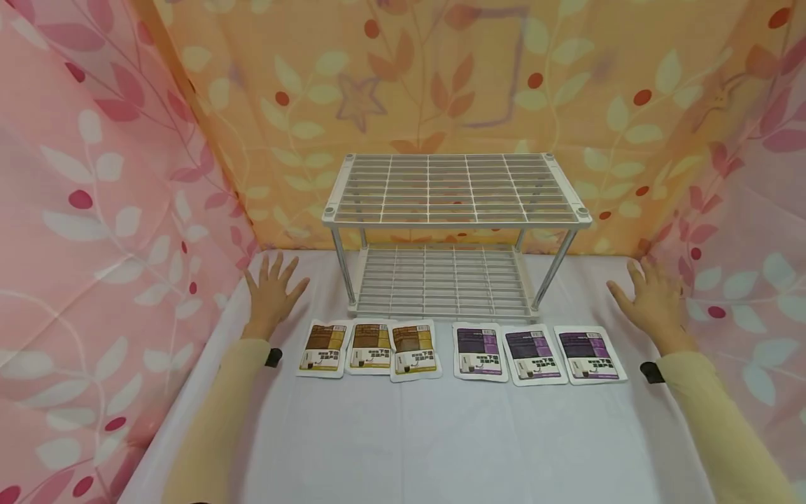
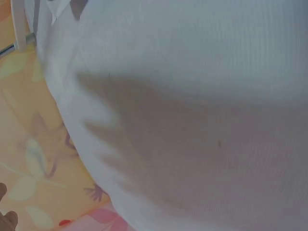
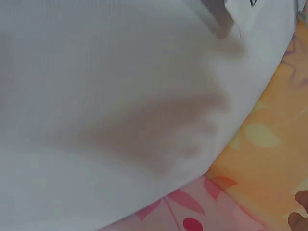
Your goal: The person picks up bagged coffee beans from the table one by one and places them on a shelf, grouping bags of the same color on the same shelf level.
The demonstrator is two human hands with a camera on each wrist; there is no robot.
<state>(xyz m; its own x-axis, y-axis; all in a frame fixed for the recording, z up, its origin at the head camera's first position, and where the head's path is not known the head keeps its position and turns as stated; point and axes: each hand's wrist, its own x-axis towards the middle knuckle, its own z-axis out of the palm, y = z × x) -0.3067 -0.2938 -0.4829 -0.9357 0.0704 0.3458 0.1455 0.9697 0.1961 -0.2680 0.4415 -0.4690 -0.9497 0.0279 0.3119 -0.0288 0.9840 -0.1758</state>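
We've got left hand [image 1: 269, 301] and right hand [image 1: 653, 308] both spread, well apart. Between them on the counter [image 1: 403, 441]: three brown-yellow packets [image 1: 371, 344], then a gap, then three purple packets [image 1: 535, 355], one row. Two-tier wire rack [image 1: 456, 225] stands just behind the row, blocking the back. Pink cloth [image 1: 94, 266] walls us in both sides, orange cloth [image 1: 441, 77] behind the rack.

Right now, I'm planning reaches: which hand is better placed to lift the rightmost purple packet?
Probably the right hand: open, empty, nearest the rightmost purple packet; the left hand is left of the brown packets.
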